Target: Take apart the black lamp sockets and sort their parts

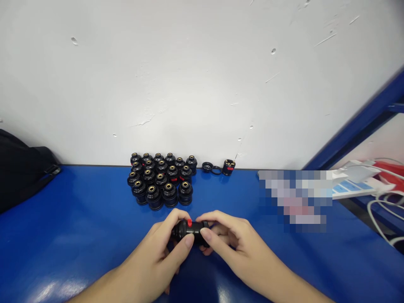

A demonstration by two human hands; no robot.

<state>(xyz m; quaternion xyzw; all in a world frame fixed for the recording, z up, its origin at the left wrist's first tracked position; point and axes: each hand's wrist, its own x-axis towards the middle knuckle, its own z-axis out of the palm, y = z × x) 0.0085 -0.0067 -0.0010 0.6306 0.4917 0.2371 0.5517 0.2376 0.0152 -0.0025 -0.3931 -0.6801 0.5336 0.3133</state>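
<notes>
While clasping one end of a black cylindrical fitting [196,229] in the left hand [159,248], holds the other end in the right hand [235,237], at the near middle of a blue worktop [94,202]. Both grips clamped on the fitting, left thumb and fingers around the narrower end, right around the opposite one. Held sideways, showing a red tab [190,222] on its upper side; impossible to tell whether resting on the worktop or just clear of it. Beyond the hands, ranged upright in close rows: similar black fittings [161,180], topped with brass-coloured rings, some marked in red. To their right, near a scuffed white wall [189,84]: a round black cap [207,167], a thin black ring [216,170] just beside it and an upright black socket [228,169] with gold-coloured contacts. At far left, a black bag [25,172]. At right, a pixelated patch [293,198], impossible to read, near white cables [395,240] and a blue frame [353,126].
</notes>
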